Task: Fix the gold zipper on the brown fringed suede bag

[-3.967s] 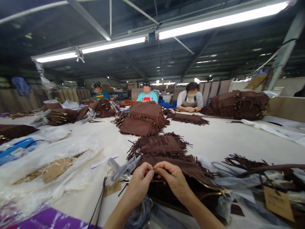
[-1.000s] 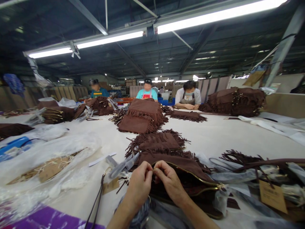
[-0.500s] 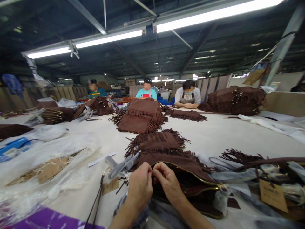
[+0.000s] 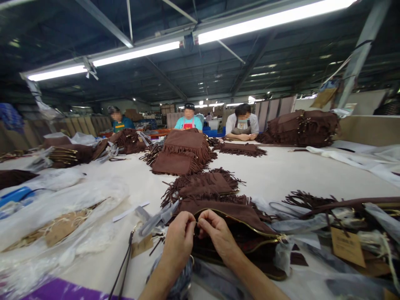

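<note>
A dark brown fringed bag lies before me on the table, its gold zipper undone and its mouth gaping. My left hand is at the left end of that opening, thumb and fingers pinched together. Close beside it, my right hand pinches too, over the bag's dark inside. The fingertips nearly meet; whatever lies between them is too small or hidden to make out. Clear plastic wraps the zipper's right end. Left of my hands are a thin dark strap and a brown paper tag.
Brown fringed bags are stacked further back, with a bigger pile at the right. Plastic sheeting holding cardboard tags covers the left side. Another tagged bag lies right. Three people sit across the white table.
The whole view has shifted slightly, so the scene sits a little further left. Both hands stay pinched at the bag's opening, with the fingertips slightly further apart.
</note>
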The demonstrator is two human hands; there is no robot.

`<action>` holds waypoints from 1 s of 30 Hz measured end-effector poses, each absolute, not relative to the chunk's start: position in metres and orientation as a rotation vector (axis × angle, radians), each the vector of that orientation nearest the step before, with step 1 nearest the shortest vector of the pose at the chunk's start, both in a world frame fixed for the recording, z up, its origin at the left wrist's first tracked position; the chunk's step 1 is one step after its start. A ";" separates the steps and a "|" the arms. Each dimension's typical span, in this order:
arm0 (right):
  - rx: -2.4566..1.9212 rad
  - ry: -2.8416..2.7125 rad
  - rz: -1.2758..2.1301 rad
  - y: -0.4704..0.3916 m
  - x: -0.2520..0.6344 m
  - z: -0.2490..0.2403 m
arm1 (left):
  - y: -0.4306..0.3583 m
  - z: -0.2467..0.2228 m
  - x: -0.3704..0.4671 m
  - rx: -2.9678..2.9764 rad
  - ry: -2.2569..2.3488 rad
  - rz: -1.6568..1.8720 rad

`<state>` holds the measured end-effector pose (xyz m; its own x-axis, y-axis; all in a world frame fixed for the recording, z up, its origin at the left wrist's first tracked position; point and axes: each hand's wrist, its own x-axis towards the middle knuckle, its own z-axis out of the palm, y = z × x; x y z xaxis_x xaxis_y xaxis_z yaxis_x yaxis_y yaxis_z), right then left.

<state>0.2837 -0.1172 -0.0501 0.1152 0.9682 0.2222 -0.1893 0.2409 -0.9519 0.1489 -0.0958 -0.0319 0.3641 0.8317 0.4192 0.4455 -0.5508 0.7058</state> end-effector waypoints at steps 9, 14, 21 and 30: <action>-0.933 -1.051 1.064 -0.116 0.280 -0.056 | -0.094 -0.033 0.149 2.098 1.179 0.994; -0.930 -1.066 1.035 -0.116 0.280 -0.059 | -0.097 -0.032 0.150 2.106 1.198 0.968; -0.949 -1.128 1.042 -0.118 0.282 -0.055 | -0.095 -0.029 0.148 2.101 1.164 0.926; -0.959 -1.170 1.033 -0.119 0.284 -0.054 | -0.096 -0.027 0.147 2.082 1.153 0.876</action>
